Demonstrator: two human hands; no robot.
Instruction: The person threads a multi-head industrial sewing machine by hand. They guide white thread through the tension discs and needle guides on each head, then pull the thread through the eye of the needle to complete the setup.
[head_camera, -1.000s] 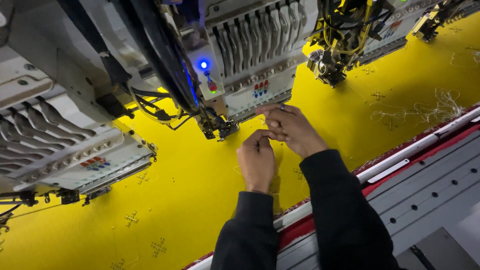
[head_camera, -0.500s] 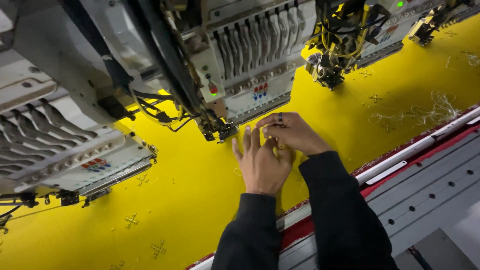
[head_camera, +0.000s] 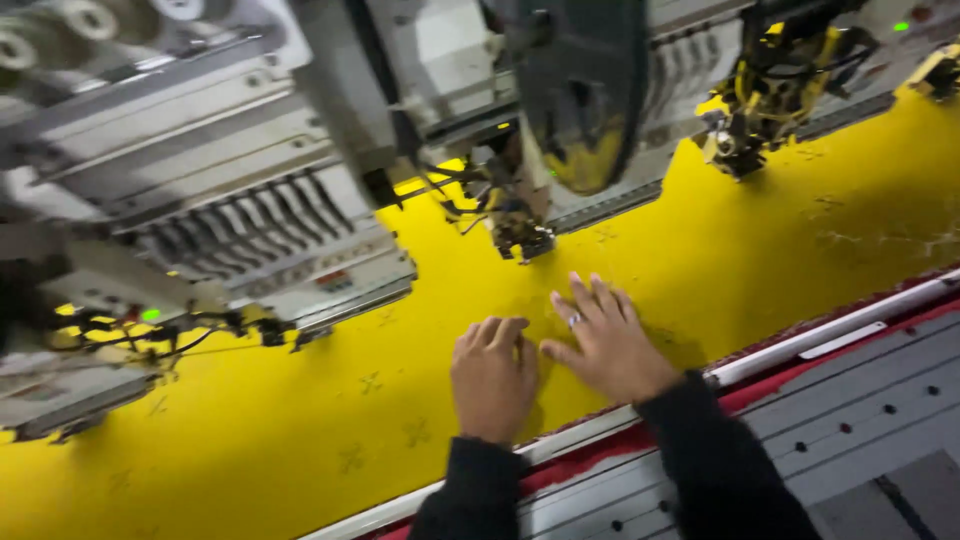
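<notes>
A wide yellow fabric (head_camera: 760, 250) with small stitched motifs lies stretched under a row of embroidery machine heads. My left hand (head_camera: 493, 378) rests palm down on the fabric with its fingers curled under a little. My right hand (head_camera: 600, 340) lies flat beside it, fingers spread, a ring on one finger. Both hands hold nothing. They sit just in front of the needle assembly (head_camera: 520, 235) of the middle head. Black sleeves cover both forearms.
A grey machine head (head_camera: 250, 240) with a green light hangs at the left, another with yellow wiring (head_camera: 765, 90) at the right. A red and white frame rail (head_camera: 830, 335) runs along the fabric's near edge, with a grey perforated table (head_camera: 880, 430) below it.
My hands came back from the needle area toward the frame rail and flattened onto the fabric. The view swung, so the machine heads now sit further left and closer.
</notes>
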